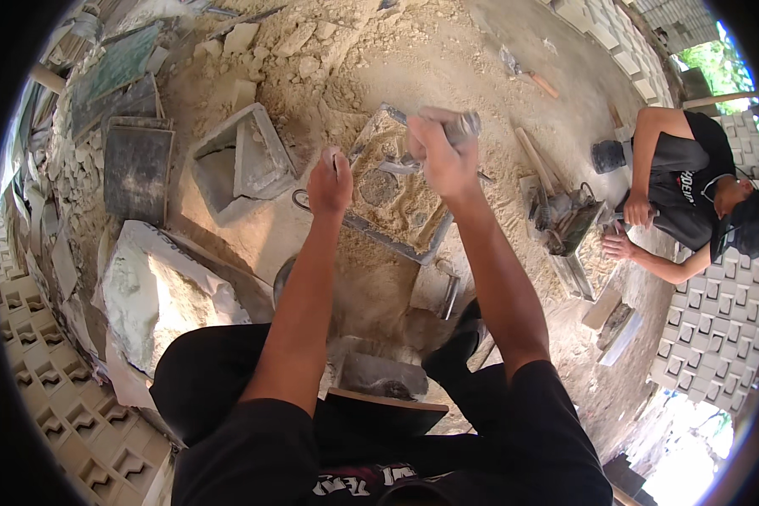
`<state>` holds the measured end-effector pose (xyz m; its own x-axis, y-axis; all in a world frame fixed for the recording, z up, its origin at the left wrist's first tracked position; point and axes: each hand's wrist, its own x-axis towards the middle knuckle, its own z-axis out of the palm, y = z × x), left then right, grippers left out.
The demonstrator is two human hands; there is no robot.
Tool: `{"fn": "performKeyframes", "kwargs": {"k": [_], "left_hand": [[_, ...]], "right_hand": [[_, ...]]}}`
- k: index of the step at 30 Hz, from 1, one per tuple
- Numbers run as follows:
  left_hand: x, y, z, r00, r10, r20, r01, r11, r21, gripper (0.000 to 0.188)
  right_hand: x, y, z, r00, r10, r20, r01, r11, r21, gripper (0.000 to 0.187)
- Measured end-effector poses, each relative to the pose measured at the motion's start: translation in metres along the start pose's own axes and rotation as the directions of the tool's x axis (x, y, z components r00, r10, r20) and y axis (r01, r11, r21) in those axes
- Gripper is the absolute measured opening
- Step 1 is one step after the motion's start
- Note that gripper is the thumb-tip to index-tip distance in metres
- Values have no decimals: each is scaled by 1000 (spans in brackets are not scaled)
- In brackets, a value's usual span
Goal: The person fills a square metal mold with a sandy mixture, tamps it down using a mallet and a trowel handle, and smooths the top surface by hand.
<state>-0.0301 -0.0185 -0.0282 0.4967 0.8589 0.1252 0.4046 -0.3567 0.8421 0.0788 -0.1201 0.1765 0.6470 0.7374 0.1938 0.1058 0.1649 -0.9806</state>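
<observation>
A rectangular metal frame [371, 229] packed with tan sand lies on the ground in front of me. A round grey disc shape [379, 187] shows in its sand. My right hand [449, 160] is closed over the frame's far right part, gripping a grey metal tool [464, 126] whose rounded end sticks out by the knuckles. A small metal piece [401, 167] lies just left of that hand; whether it belongs to the tool I cannot tell. My left hand [331, 181] makes a fist by the frame's left side, near a wire loop handle [300, 199]. What that fist holds, if anything, is hidden.
A grey box-like mould [240, 164] and a dark panel [139, 173] stand left, by a large whitish sack [169, 287]. Loose sand heaps lie beyond. A trowel [531, 74] rests far right. Another person [675, 169] crouches at right beside a second frame [569, 274].
</observation>
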Motion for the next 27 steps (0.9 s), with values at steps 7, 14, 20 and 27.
{"fn": "performKeyframes", "kwargs": {"k": [7,14,20,27], "left_hand": [[-3,-2,1,1000,21,-10,-21,999,-37,37],[-4,-3,0,998,40,51,-40,999,-7,36],[-9,18,-8,924,352,151,-383,857,346,46],[-8,8,-3,884,402,239,-465,811,356,52]], "right_hand": [[9,10,12,998,43,51,-44,999,10,34],[11,14,15,993,80,86,-71,991,-114,34],[-8,2,-8,998,65,-11,-66,995,-71,33],[4,-1,-36,984,33,173,-53,992,114,35]]}}
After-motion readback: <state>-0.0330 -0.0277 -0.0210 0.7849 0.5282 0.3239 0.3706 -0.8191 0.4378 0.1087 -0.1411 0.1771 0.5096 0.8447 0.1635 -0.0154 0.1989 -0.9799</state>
